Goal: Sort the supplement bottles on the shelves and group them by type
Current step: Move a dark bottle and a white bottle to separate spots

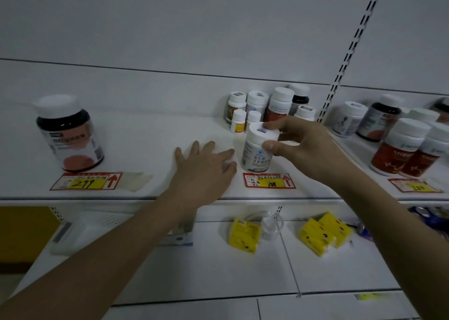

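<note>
My right hand (306,149) grips the white cap of a white bottle with blue print (255,155), which stands at the front of the white shelf (150,134) above the 108 price tag (269,180). Flat on the shelf just left of that bottle lies my left hand (206,166), fingers spread and holding nothing. A large dark bottle with an orange label (69,134) stands alone at the left, above the 299 tag (86,181). Several mixed bottles (267,105) cluster at the back behind my right hand. More bottles, some red-labelled (401,149), fill the right bay.
A slotted upright (349,52) divides the two shelf bays. On the lower shelf lie yellow packets (244,234), more yellow packets (323,232), a clear plastic container (271,224) and a white tray (80,232). Bare shelf spans between the dark bottle and my left hand.
</note>
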